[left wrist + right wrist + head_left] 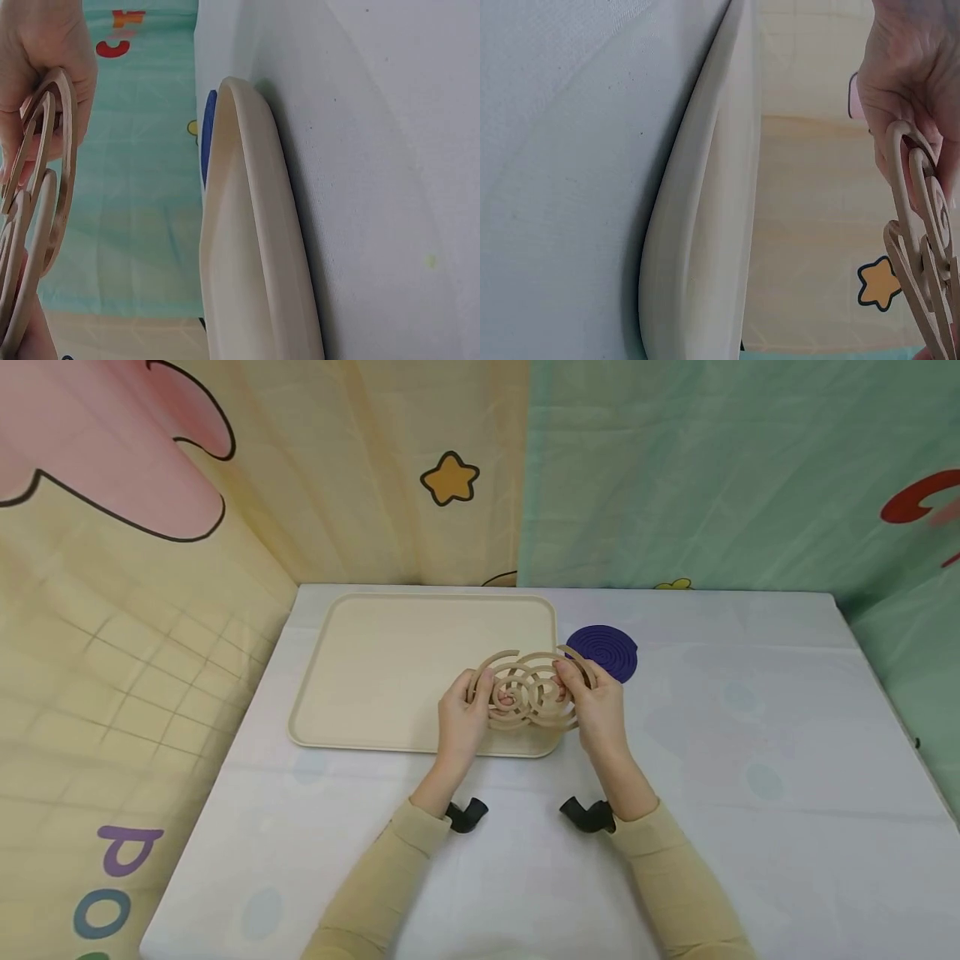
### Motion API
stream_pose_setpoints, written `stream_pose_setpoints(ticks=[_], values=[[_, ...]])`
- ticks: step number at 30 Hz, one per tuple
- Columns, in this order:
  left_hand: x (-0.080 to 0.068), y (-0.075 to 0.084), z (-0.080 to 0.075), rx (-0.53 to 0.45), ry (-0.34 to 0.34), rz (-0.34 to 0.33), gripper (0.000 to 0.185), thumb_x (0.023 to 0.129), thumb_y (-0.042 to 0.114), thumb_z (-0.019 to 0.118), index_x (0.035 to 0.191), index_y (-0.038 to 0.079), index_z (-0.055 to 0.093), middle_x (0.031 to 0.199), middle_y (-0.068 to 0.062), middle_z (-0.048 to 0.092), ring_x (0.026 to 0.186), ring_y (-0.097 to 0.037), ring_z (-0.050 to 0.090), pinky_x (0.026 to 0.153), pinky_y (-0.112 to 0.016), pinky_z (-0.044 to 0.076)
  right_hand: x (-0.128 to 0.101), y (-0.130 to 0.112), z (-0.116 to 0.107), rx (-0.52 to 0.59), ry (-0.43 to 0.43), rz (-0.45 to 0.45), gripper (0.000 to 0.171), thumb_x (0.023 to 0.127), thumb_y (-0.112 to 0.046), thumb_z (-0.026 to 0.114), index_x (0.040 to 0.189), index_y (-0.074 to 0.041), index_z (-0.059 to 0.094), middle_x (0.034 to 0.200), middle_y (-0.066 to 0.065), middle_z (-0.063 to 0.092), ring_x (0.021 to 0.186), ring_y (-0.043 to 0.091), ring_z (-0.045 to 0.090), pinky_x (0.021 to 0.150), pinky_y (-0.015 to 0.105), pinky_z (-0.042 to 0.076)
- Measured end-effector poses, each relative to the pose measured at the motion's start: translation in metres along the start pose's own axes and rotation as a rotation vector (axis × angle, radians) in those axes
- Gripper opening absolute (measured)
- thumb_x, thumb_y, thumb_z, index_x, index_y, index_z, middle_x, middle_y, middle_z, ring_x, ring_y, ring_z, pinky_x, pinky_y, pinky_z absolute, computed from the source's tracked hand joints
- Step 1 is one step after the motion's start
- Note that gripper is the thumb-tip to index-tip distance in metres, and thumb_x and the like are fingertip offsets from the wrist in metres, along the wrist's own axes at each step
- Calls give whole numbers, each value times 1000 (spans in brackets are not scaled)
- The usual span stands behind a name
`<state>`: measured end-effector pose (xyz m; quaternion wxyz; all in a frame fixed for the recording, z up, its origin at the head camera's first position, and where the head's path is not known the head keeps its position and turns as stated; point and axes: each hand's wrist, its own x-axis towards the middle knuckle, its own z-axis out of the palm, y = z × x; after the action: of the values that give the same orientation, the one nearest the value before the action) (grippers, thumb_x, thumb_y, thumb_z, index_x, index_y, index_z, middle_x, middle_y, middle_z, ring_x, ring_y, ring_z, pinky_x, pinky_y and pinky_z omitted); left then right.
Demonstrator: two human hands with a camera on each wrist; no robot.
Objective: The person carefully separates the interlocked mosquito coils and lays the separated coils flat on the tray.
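Hands meet over the near right corner of a tray (360,677). The left hand (461,718) and the right hand (596,710) both hold tan coils (528,689), a flat set of spiral rings. The left hand has its fingers curled round the left edge of the coils. The right hand pinches the right edge with bent fingers and thumb. The coils sit between the two hands, lifted a little above the tray and tilted up.

Just past the right hand lies a purple coil (606,650), flat on the white table (750,735) and right beside the tray's edge. The tray is cream and lies beyond the left hand.

From the left wrist, the coils (45,195) show edge-on next to the tray rim (255,225). From the right wrist, the coils (922,247) hang under the fingers (900,90), with the tray rim (697,225) off to the side.
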<state>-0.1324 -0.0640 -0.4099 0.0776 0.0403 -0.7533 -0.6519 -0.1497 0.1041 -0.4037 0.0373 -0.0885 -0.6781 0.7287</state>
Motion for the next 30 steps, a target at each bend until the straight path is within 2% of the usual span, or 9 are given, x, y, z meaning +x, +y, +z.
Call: stream_pose_setpoints(ticks=[3,7,10,15,19,22,26,28,30], values=[[-1,0,2,-23,7,-33,32,102,28,54,86,1,61,76,-14,70,60,-3,57,48,-14,44,0,0,0,82,23,18,16,95,-15,66,101,0,66,66,-13,66,57,0,56,53,12,46],[-3,0,7,-107,7,-54,33,103,28,53,90,-1,61,77,-16,69,62,-4,62,53,-16,52,-3,2,0,160,47,50,19,96,-19,65,102,-1,65,66,-11,65,56,1,57,54,13,48],[-7,-1,11,-150,41,-32,34,103,28,52,93,-4,62,78,-19,70,67,-6,68,59,-21,58,-6,3,1,192,77,67,25,96,-21,64,108,1,65,71,-10,66,61,0,58,56,12,49],[-17,-1,15,-219,82,-21,34,104,29,50,100,-3,63,80,-16,71,71,-7,69,63,-21,58,-13,2,2,269,115,62,34,98,-20,61,123,3,61,79,-7,64,68,1,59,58,10,49],[-28,1,16,-256,112,-33,34,105,29,46,102,-1,61,82,-5,68,72,-5,66,59,-15,52,-20,-2,-2,362,141,45,42,98,-20,60,133,2,55,80,-5,62,65,3,57,55,11,47],[-35,5,17,-331,113,-39,33,106,28,43,101,-1,59,83,-1,65,74,-6,67,59,-15,50,-24,-7,-6,454,153,51,39,96,-22,62,126,3,57,78,-3,62,61,4,58,54,11,48],[-39,8,17,-432,72,-58,30,107,27,42,103,0,56,86,-1,64,80,-9,71,64,-18,57,-26,-10,-11,513,153,77,22,95,-22,65,106,-3,65,76,-1,63,62,5,60,57,13,52],[-39,10,15,-427,43,-79,33,107,28,42,104,-1,55,88,-3,65,81,-10,71,64,-19,56,-26,-11,-13,516,139,91,17,95,-22,64,103,-7,66,79,-2,64,67,5,62,61,13,54],[-38,11,12,-351,16,-107,37,106,32,42,108,-2,58,93,-5,66,85,-9,68,67,-18,55,-26,-11,-16,494,110,109,16,96,-21,62,104,-7,66,80,-2,65,69,5,64,61,13,54]])
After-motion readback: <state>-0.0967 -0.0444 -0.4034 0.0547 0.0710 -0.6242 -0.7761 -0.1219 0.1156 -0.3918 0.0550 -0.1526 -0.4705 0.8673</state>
